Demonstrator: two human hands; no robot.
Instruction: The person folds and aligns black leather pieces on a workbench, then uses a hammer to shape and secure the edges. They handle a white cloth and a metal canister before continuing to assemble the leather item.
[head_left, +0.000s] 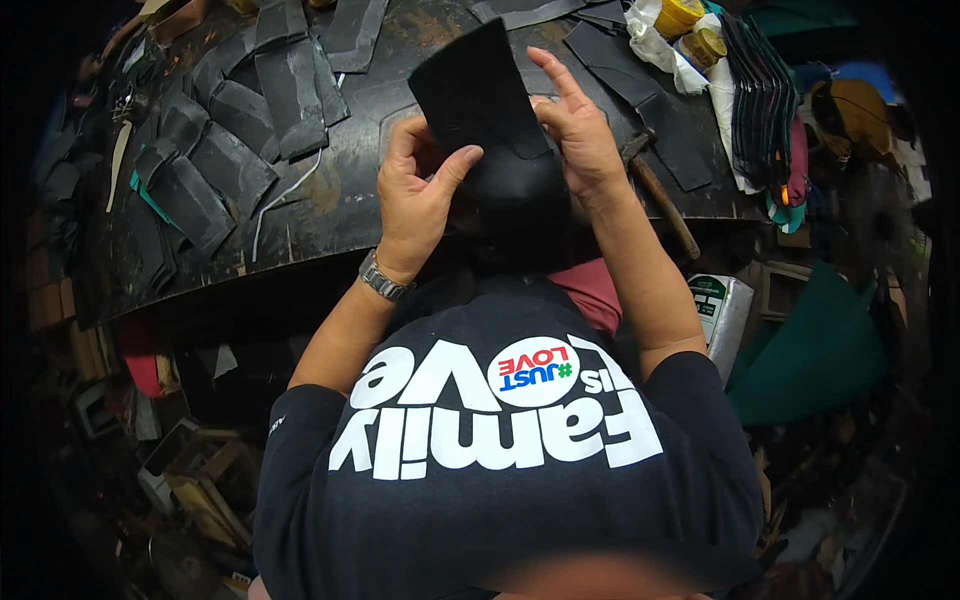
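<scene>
A black, leather-like piece (480, 95) is held up over the front edge of the dark table. It looks folded or layered, with a flat panel standing upward and a smooth, shiny part hanging below. My left hand (410, 200) grips its left side, the thumb lying on the near face and the other fingers partly hidden behind. At the right side, my right hand (582, 145) pinches the edge, with one finger raised and stretched away from it. Its remaining fingers are mostly hidden.
Many dusty black panels (235, 180) overlap across the left of the worktable (330, 215). A white cord (285, 190) lies near them. Right of my hands rests a hammer (660, 195), beside a stack of black pieces (755, 100) and yellow spools (690, 30).
</scene>
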